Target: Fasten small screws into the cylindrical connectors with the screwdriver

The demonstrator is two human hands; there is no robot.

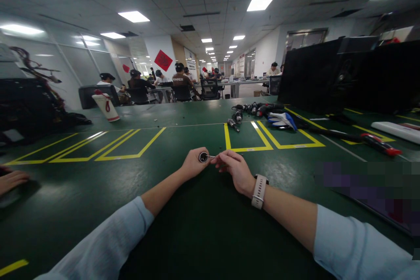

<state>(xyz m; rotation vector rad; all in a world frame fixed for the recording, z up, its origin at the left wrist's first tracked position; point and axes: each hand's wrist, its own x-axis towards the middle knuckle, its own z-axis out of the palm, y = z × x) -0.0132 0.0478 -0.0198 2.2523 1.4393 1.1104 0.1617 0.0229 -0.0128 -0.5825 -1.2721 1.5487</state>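
Note:
My left hand [194,164] is closed around a small round metal-rimmed part [203,157], its dark open end turned toward me. My right hand [234,168] pinches a thin metal rod [211,156] between thumb and fingertips. The rod's far end reaches the mouth of the round part; how deep it goes cannot be seen. Both hands are just above the green tabletop [183,218]. Further back on the right lie several dark cylindrical metal parts [234,122].
Yellow tape outlines [249,149] mark the table. Blue-white gloves [282,120], a red-black handled tool [377,143] and a white bar [395,132] lie right. A paper cup [106,106] stands back left. Another person's hand [15,181] rests at the left edge. Black monitors [315,74] stand at right.

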